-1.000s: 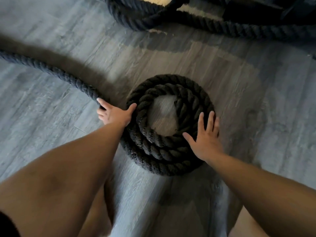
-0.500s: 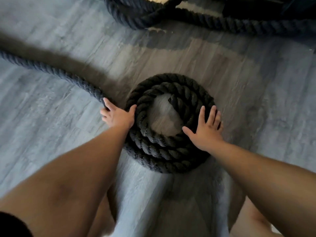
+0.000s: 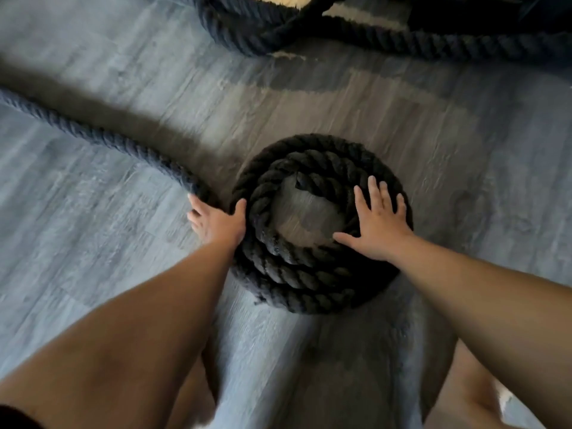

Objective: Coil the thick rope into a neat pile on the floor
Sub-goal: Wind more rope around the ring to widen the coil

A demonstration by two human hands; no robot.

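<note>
A thick dark twisted rope lies wound into a round coil (image 3: pixel 309 283) of about three turns on the grey wood floor, with bare floor showing in its centre. A loose length of the same rope (image 3: pixel 93 134) runs from the coil's left side away to the far left. My left hand (image 3: pixel 216 222) presses against the coil's outer left edge where the loose length joins, thumb on the coil. My right hand (image 3: pixel 376 226) lies flat with fingers spread on top of the coil's right side.
More dark rope (image 3: pixel 371 32) lies in loops along the top edge, beside a pale patch and a dark object at top right. Grey plank floor (image 3: pixel 93 243) surrounds the coil. My bare knees show at the bottom.
My right hand has slid further up and inward over the coil's right side. The left hand has stayed against the left edge, and the coil looks slightly tighter.
</note>
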